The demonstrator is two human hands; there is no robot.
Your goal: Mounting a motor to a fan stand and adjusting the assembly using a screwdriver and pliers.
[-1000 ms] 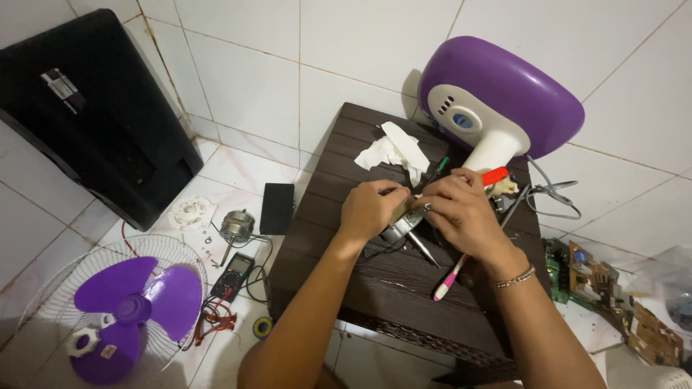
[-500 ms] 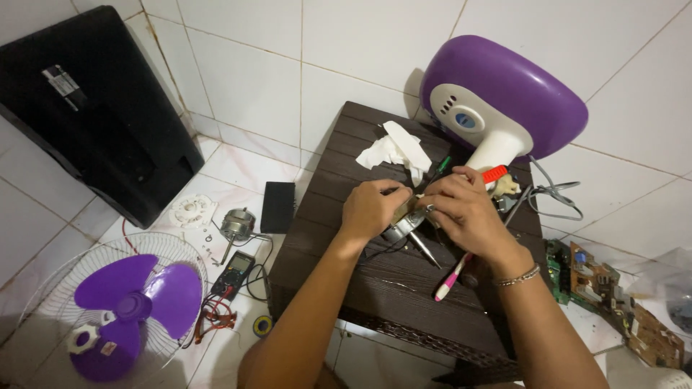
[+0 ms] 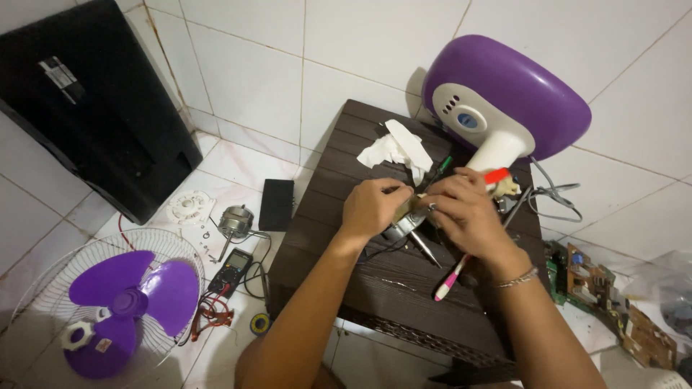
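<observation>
Forearms ran up from the near edge of the dark slatted desk (image 3: 346, 216), and we saw both hands meet over its middle. The left hand (image 3: 371, 209) was curled almost closed around a small metal motor part (image 3: 401, 226), thumb and fingers pinching its upper end. The right hand (image 3: 465, 212), a thin bracelet (image 3: 517, 278) on its wrist, covered the part from the other side with bent fingers pressed to it; how tightly it gripped we could not tell. A metal shaft (image 3: 425, 248) stuck out from under the hands toward the near right, and just beside its tip lay a pink-and-white toothbrush (image 3: 452, 277), near the desk's near right corner.

Beyond the hands, a crumpled white tissue (image 3: 395, 149) lay toward the far edge, and a purple fan housing (image 3: 504, 97) with a white neck stood at the far right corner, grey cable (image 3: 551, 193) trailing off the right edge.

On the tiled floor to the left sat a multimeter (image 3: 231, 270), a loose motor (image 3: 236, 220), a small black box (image 3: 276, 204), and a purple fan blade (image 3: 126, 295) in its wire guard (image 3: 43, 277). Circuit boards (image 3: 587, 270) lay to the right.
</observation>
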